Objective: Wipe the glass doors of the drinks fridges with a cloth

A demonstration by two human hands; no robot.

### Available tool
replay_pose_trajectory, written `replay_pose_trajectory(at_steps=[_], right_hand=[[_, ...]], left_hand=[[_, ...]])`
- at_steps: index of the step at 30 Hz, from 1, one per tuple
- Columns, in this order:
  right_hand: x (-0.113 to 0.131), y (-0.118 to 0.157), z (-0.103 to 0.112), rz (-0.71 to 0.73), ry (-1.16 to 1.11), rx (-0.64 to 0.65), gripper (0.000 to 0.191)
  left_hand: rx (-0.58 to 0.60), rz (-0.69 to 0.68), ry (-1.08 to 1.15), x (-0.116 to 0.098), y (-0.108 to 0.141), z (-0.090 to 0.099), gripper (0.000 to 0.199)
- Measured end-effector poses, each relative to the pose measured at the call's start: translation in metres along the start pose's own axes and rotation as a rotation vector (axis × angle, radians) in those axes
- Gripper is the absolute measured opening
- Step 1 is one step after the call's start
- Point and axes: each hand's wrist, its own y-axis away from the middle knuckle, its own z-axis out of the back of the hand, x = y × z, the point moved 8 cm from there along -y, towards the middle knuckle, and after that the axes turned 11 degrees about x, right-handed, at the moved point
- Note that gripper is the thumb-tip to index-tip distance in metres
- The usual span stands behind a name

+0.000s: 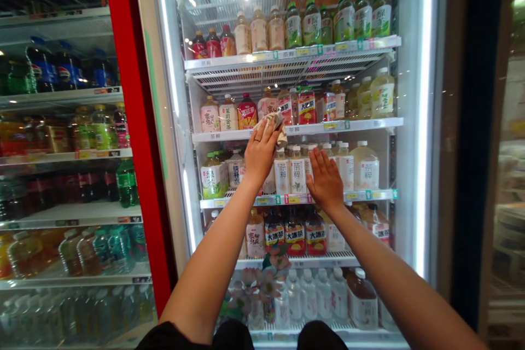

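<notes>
In the head view, the left hand [264, 145] grips a bunched cloth [276, 122] and seems to press it on the glass door [293, 139], in front of the middle bottles [307, 106]. The right hand [327, 178] is empty and flat, fingers stretched out, a bit lower and apart from the other. The wiping looks partway done, with the cloth at just one spot (the glass shows shiny lights, but no clear smears). I cannot tell which parts are clean and which are left
</notes>
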Motion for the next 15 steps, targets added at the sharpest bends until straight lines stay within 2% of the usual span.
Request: replay_pose_trajectory(at_steps=[3,8,10,13,15], right_hand=[[0.000,0.000,0.000,-0.001,-0.005,0.011,0.092],[-0.001,0.000,-0.001,-0.002,-0.021,0.021,0.093],[-0.002,0.000,-0.002,-0.007,-0.028,0.028,0.093],[-0.002,0.000,-0.003,-0.009,-0.028,0.040,0.094],[-0.002,0.000,-0.003,-0.005,-0.027,0.043,0.094]], left_hand=[[-0.045,0.045,0.020,0.004,0.015,-0.003,0.060],[0.031,-0.028,0.001,-0.003,0.018,-0.008,0.060],[0.053,-0.024,0.000,0.005,0.013,-0.004,0.061],[0.045,0.103,0.006,0.027,0.011,0.003,0.065],[0.037,0.164,0.012,0.034,0.015,0.005,0.067]])
